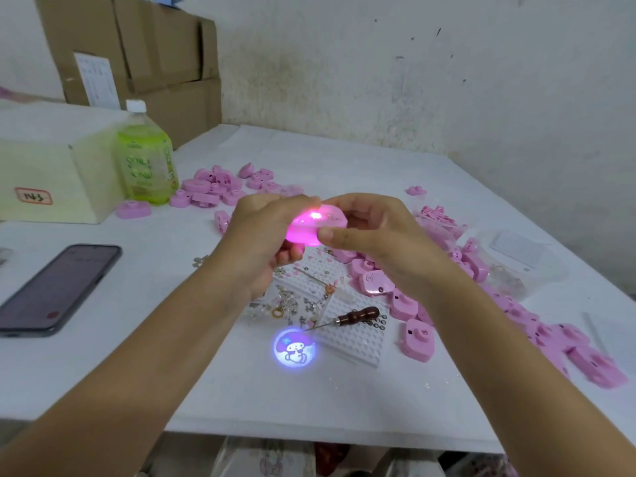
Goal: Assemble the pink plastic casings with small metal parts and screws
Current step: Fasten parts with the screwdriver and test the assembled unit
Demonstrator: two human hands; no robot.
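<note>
Head view caught both hands raised above the table (292, 401), sharing one lit pink casing (315, 227): the left hand (265, 235) curled round its left end and underside, the right hand (375, 232) pinching its right end, thumb on the near edge. The casing glowed and threw a round cartoon picture (295, 348) onto the table, so this looked like a test of a finished unit. To do it well, the halves should be squeezed flush and the casing held steady, lens down, until the picture read sharp. Below the hands lay an awl (358, 316), a white pegged tray (351, 342) and loose metal parts (292, 302), which could snag a lowering wrist. Heaped casings (409, 304) crowded the right; a phone (58, 290) and a green bottle (146, 156) sat well to the left.
</note>
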